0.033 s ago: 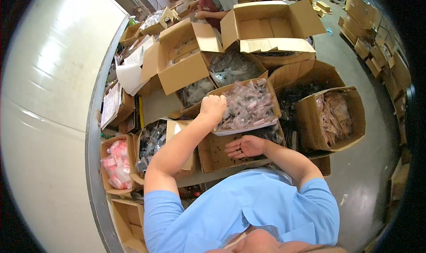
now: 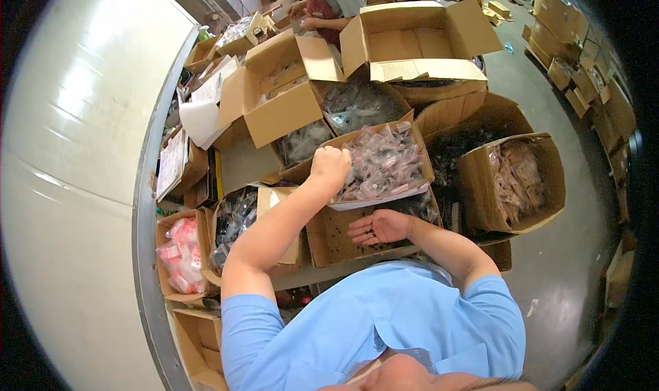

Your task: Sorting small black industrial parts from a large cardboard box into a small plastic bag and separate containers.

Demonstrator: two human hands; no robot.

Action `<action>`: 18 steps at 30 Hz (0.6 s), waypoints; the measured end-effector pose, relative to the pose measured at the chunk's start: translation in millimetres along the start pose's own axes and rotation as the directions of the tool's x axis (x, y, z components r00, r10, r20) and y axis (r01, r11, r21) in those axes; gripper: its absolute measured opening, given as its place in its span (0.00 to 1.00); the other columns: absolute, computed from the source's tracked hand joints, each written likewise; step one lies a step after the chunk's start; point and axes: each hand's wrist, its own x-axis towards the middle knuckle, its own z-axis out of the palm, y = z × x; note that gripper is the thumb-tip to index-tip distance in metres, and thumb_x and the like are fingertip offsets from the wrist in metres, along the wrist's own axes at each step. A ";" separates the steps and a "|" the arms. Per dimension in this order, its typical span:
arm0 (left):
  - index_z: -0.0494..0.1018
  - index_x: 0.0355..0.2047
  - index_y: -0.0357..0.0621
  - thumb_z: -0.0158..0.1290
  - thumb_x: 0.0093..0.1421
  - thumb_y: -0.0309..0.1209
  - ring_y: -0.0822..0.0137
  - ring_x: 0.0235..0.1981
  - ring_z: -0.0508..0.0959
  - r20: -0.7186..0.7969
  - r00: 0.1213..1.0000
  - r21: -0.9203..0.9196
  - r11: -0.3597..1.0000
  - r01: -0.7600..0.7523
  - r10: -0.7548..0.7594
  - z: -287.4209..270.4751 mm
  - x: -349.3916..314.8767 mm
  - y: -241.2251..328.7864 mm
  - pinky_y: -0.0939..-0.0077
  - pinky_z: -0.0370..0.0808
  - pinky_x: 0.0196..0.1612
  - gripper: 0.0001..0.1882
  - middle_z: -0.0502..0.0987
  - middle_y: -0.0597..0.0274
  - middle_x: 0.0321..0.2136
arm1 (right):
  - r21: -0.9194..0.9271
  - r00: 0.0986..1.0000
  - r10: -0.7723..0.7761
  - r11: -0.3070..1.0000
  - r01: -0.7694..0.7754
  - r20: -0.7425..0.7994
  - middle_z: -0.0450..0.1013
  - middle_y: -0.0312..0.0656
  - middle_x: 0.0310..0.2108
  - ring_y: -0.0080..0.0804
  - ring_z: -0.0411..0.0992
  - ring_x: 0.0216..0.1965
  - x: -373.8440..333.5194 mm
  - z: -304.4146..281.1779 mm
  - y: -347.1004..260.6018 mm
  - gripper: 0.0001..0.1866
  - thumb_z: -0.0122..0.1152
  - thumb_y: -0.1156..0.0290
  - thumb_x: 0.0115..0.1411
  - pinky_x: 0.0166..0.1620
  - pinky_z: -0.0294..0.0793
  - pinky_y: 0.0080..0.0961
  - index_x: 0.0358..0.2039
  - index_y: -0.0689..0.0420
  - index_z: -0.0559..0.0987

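My left hand [image 2: 331,167] is closed, fingers curled in, at the left edge of a carton [image 2: 427,156]; whether it grips anything cannot be determined, as the fingertips are hidden. This carton is filled with small clear bags [image 2: 388,163], some showing reddish edges. My right hand [image 2: 386,227] is open, palm up and fingers slightly bent, over a shallow carton [image 2: 322,256] directly in front of my body. Small dark pieces [image 2: 375,246] lie scattered in the shallow carton, and dark specks also show at my right fingers.

Right of the bag-filled carton, a tilted carton [image 2: 475,185] contains a bundle of tan, crumpled material [image 2: 515,178]. Behind it, a larger carton [image 2: 484,106] contains dark contents, too indistinct to identify. To the left, one carton [image 2: 241,193] contains dark parts in clear bags [image 2: 237,219]; next to it, a smaller carton [image 2: 182,297] contains pink-and-white bags [image 2: 182,254]. Beyond my left hand, an open-flapped carton [image 2: 285,120] contains small loose items. Farthest forward, a wide open carton [image 2: 412,44] shows its bare cardboard bottom.
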 end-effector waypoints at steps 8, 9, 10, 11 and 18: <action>0.74 0.29 0.47 0.51 0.49 0.31 0.63 0.34 0.73 -0.097 0.952 0.374 0.897 -0.235 0.290 -3.2 -5.0 -0.5 0.69 0.65 0.39 0.07 0.75 0.64 0.27 | 0.024 0.974 0.019 1.000 -0.014 -0.227 0.65 0.48 0.53 0.38 0.66 0.52 -2.1 4.5 2.5 0.21 0.46 0.64 0.61 0.51 0.69 0.29 0.52 0.64 0.68; 0.73 0.28 0.47 0.51 0.49 0.31 0.63 0.34 0.73 -0.098 0.956 0.325 0.917 -0.233 0.277 -0.8 -6.0 -2.3 0.69 0.65 0.39 0.06 0.75 0.63 0.26 | 0.023 0.974 0.021 1.000 -0.017 -0.227 0.65 0.48 0.53 0.38 0.66 0.52 -3.3 9.2 1.7 0.21 0.46 0.64 0.61 0.51 0.69 0.29 0.52 0.64 0.68; 0.73 0.28 0.47 0.51 0.49 0.31 0.63 0.34 0.73 -0.098 0.957 0.323 0.918 -0.230 0.274 2.5 -7.0 -4.4 0.69 0.65 0.39 0.06 0.75 0.63 0.26 | 0.003 0.963 0.003 1.000 -0.002 -0.271 0.66 0.48 0.51 0.38 0.67 0.51 -4.6 14.0 1.2 0.21 0.46 0.64 0.61 0.51 0.69 0.30 0.51 0.64 0.69; 0.73 0.27 0.47 0.51 0.49 0.31 0.63 0.33 0.74 -0.110 0.959 0.289 0.932 -0.220 0.260 6.9 -8.0 -6.4 0.70 0.66 0.38 0.05 0.75 0.63 0.26 | -0.017 0.949 -0.016 1.000 0.011 -0.314 0.68 0.48 0.50 0.38 0.68 0.50 -6.6 19.0 0.3 0.21 0.46 0.64 0.61 0.51 0.69 0.30 0.50 0.64 0.69; 0.68 0.20 0.40 0.57 0.46 0.34 0.59 0.23 0.75 -0.211 0.976 -0.685 0.720 -0.114 -0.046 13.5 -25.9 -6.2 0.67 0.69 0.27 0.12 0.73 0.55 0.19 | 0.076 0.892 -0.296 0.937 0.340 -0.341 0.72 0.42 0.36 0.33 0.71 0.40 -28.6 83.3 -33.0 0.15 0.45 0.63 0.62 0.46 0.71 0.28 0.38 0.61 0.74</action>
